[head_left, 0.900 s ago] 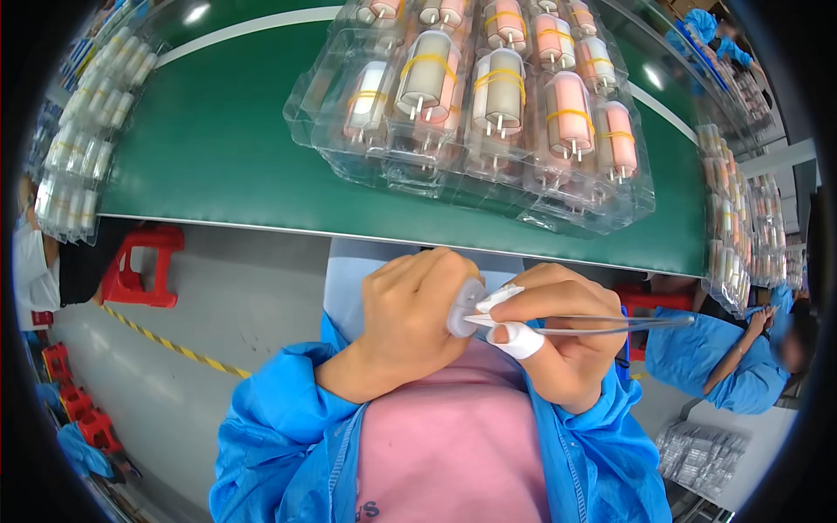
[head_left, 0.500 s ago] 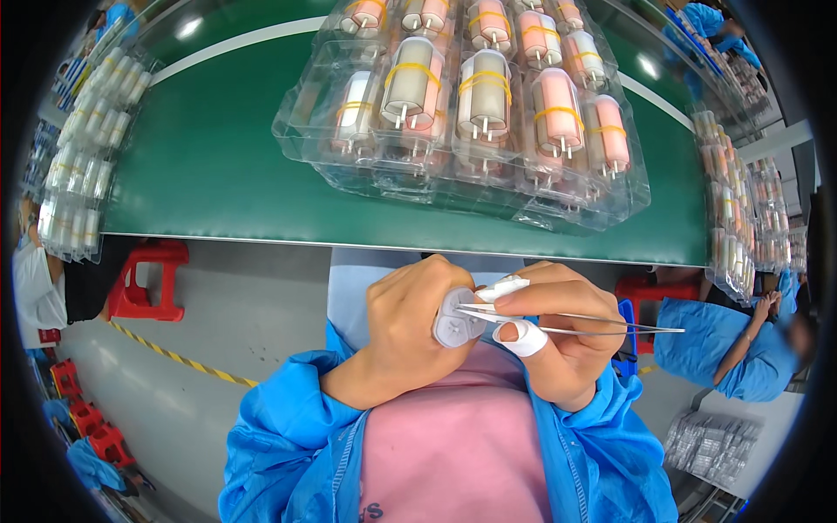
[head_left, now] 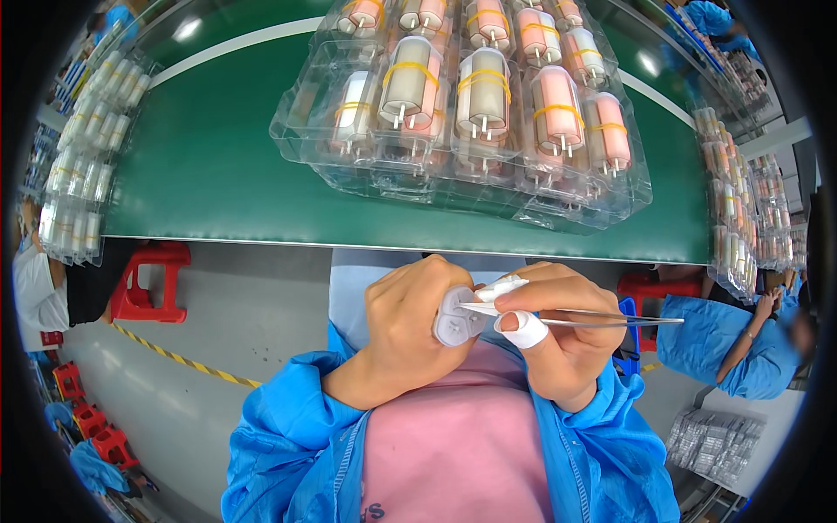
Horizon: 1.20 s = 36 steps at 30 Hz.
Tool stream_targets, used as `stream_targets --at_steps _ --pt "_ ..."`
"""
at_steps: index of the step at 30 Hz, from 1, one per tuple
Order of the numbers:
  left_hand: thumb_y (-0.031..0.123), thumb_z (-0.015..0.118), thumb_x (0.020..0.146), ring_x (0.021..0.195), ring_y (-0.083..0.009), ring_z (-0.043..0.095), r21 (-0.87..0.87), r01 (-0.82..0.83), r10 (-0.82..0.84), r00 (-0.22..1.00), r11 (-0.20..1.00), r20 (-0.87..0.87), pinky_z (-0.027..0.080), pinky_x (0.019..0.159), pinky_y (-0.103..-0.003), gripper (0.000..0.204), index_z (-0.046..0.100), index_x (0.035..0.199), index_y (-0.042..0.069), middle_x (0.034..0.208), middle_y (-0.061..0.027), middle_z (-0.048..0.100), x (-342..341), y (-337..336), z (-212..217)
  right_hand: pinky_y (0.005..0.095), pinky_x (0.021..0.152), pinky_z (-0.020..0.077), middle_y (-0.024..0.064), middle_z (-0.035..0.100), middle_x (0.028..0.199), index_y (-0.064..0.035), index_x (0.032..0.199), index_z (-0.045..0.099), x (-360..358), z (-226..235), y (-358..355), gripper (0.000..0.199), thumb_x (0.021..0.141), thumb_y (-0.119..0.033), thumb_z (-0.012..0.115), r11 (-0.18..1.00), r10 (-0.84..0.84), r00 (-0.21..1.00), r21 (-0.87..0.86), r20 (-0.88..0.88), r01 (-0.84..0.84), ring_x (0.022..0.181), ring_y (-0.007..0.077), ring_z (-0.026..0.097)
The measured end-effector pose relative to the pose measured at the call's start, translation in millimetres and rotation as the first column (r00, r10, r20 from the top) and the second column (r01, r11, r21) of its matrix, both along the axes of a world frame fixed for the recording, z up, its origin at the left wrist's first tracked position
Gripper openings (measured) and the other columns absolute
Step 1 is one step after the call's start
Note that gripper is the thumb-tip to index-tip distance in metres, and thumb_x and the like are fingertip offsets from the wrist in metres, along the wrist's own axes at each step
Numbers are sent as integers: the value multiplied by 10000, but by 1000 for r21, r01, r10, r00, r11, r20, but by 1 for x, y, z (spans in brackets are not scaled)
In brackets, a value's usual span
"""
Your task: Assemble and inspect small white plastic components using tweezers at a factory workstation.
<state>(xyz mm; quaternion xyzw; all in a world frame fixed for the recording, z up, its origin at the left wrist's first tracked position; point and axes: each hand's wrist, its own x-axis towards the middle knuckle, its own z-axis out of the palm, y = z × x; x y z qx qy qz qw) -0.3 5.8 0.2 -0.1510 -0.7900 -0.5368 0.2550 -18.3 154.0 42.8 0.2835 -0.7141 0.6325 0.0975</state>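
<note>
My left hand is closed around a grey piece with a rounded, lobed end face; small marks or recesses show on that face, and the rest of it is hidden in the fist. Between the fingers of my right hand is a pair of metal tweezers. Their tips meet the upper part of the grey face. White wrapping covers my right thumb, and another white wrap sits on a right finger. Both hands are held before my chest, short of the bench edge.
Ahead on the green bench stand stacked clear plastic trays with several pink, grey and white cylinders bound by yellow bands. More filled trays rise at the left. Red stools stand below, and a person in blue sits at the right.
The tweezers' arms have come closer together, with the tips still at the grey face. My left hand has stayed nearly still.
</note>
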Motion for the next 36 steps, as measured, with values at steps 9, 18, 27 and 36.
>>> stream_targets --at_steps 9,18,27,36 --pt "8 738 611 534 -261 551 -19 -10 10 1000 1000 -15 415 482 -337 243 558 769 46 655 -77 537 0 -1 -2 269 640 537 142 694 823 7 875 684 0 0 0 150 727 16 709 1000 0 1000 20 -2 0 722 213 687" --pt "14 737 612 533 -259 552 -46 -17 15 999 999 -37 417 480 -336 245 556 775 43 659 -78 540 0 -1 -1 270 637 536 137 695 820 3 868 691 1 1 0 156 714 12 718 1000 -19 1000 20 -3 19 717 218 685" --pt "61 734 633 540 -245 556 -132 -47 36 996 990 -87 402 479 -331 232 554 780 47 660 -69 551 -1 -2 -5 280 596 514 118 680 776 -8 824 694 1 4 -5 121 705 -3 716 997 -28 999 74 -40 31 681 217 662" --pt "57 735 641 542 -245 543 -203 -63 39 992 977 -118 406 494 -337 237 550 790 55 667 -60 550 -5 -6 -8 270 577 498 126 668 772 8 843 681 -5 13 -3 112 731 15 697 991 28 999 129 36 -32 636 204 638"
